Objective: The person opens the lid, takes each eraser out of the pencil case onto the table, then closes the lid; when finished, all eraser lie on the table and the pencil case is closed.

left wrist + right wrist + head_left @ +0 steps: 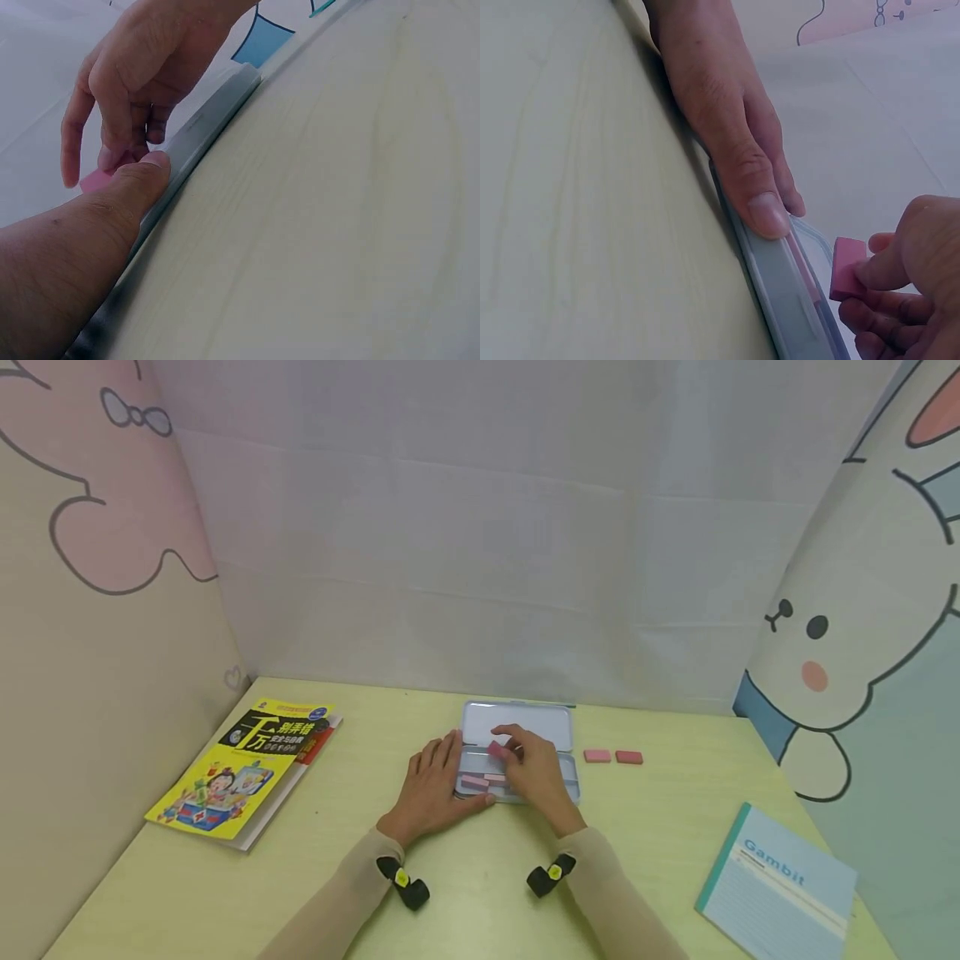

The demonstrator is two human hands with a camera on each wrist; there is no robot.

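Observation:
An opened metal pencil case (551,718), lid folded back, lies in the middle of the table. In the head view my left hand (431,787) rests at its left end with the fingers straight, the thumb lying on the front rim. Over the case, my right hand (538,770) pinches a small pink rectangular block (847,268) between thumb and fingers. Inside the tray are more small blocks, among them a pinkish one (474,782) by the left thumb and a paler one (494,778). The right hand hides part of the tray.
Two similar blocks lie right of the case, one light pink (597,756) and one darker red (629,757). A yellow and black book (240,768) is on the table's left, over a red one. At the right edge sits a light blue notebook (780,881). Cloth walls surround the table.

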